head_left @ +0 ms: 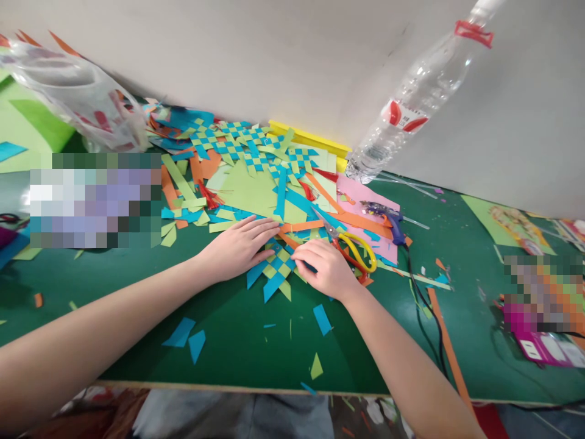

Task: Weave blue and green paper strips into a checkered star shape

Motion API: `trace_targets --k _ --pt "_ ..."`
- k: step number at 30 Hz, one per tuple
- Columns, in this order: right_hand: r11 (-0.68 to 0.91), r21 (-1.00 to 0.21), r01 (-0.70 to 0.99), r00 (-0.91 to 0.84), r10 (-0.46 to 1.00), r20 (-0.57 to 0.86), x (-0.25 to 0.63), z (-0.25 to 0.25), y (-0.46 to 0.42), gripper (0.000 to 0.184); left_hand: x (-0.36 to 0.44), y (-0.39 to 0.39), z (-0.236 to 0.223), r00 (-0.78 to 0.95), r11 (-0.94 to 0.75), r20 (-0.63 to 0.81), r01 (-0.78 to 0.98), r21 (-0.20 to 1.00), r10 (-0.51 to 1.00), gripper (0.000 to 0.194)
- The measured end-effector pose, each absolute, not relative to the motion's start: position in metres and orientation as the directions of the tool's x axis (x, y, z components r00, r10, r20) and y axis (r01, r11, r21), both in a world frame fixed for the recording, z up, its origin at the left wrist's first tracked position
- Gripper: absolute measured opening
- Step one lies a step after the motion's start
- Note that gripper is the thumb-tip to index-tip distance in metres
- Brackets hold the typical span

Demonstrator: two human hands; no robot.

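A small piece of woven paper in blue and light green strips lies on the green table between my hands. My left hand rests flat with its fingers stretched out along the upper left edge of the weave. At its right edge, my right hand is curled, thumb and fingertips pinched on the paper. Just past the right knuckles lie scissors with yellow and orange handles, blades apart. Orange paper strips run close to the fingertips of both hands. Part of the weave is hidden under the hands.
Several finished woven pieces are heaped at the back. A clear plastic bottle leans by the wall, near a blue glue gun with a black cable. A plastic cup stands back left. Paper scraps lie near the front edge.
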State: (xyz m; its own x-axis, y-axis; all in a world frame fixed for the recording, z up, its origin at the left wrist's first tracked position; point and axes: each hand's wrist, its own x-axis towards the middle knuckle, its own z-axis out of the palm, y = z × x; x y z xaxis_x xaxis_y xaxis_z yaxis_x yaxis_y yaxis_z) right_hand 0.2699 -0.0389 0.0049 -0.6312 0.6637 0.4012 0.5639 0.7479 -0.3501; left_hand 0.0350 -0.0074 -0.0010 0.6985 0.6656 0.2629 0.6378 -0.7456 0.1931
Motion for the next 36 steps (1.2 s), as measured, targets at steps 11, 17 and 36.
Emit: trace_targets --k 11,17,36 --pt "0.749 -0.351 0.562 -0.631 0.663 0.403 0.2702 0.0032 -0.0387 0.017 0.0342 -0.0067 -0.0028 0.714 -0.755 0.254 0.641 0.14 0.653 0.044" --pt "0.747 -0.35 0.565 -0.635 0.664 0.394 0.2703 0.0028 -0.0388 0.018 0.0362 -0.0071 0.0017 0.716 -0.762 0.272 0.631 0.143 0.643 0.041" --pt "0.744 -0.347 0.571 -0.617 0.668 0.416 0.2701 0.0015 -0.0394 0.018 0.0305 -0.0037 0.0051 0.518 -0.599 0.368 0.787 0.149 0.772 0.048"
